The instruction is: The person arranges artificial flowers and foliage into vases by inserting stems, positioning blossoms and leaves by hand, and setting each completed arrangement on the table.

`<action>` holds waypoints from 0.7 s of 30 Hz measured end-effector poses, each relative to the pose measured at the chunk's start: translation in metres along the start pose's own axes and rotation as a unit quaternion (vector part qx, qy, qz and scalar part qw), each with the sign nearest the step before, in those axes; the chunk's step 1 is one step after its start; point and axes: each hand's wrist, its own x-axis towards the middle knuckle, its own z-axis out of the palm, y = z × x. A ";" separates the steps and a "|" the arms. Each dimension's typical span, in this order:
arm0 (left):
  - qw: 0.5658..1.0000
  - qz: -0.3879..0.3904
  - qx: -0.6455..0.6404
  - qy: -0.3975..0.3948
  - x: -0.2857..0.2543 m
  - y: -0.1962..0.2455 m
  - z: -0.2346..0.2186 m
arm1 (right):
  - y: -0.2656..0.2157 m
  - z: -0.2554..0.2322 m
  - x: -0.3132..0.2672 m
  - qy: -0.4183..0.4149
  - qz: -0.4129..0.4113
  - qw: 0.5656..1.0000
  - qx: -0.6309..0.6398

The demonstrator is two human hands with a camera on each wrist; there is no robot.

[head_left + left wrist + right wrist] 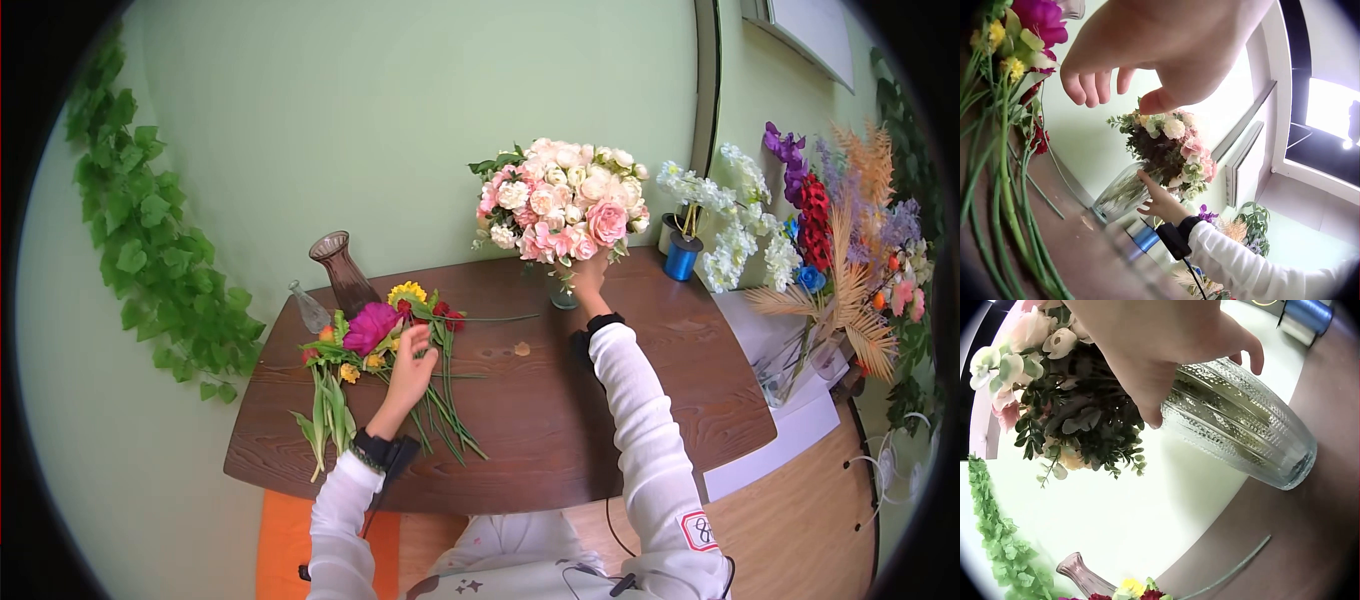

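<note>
The right hand [589,276] curls thumb and fingers round the textured glass vase [1244,431] of pink-and-cream roses [572,198] near the wooden table's [570,430] rear edge — the left hand [409,370], fingers loosely bent and holding nothing, hovers beside a magenta peony [370,328].

On dark-brown wooden table [560,450]: clear ribbed-glass vase [1241,419] holding round pink-and-white bouquet [570,200]; left, flared purple-glass vase [345,275] behind long-stemmed multicoloured flowers [372,328]; right, cylindrical blue spool [683,258].
</note>
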 end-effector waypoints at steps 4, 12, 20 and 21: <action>0.997 -0.053 -0.008 -0.056 -0.028 -0.008 -0.004 | -0.014 -0.014 0.003 -0.015 0.044 0.999 0.026; 0.989 -0.097 -0.054 -0.101 -0.051 -0.013 -0.004 | -0.011 -0.007 0.017 -0.013 0.060 0.998 0.007; 0.985 -0.104 -0.054 -0.127 -0.055 -0.013 -0.007 | 0.000 0.002 0.028 0.013 0.036 0.999 0.005; 0.985 -0.105 -0.053 -0.125 -0.055 -0.011 -0.007 | 0.003 0.002 0.031 0.011 0.031 0.999 0.001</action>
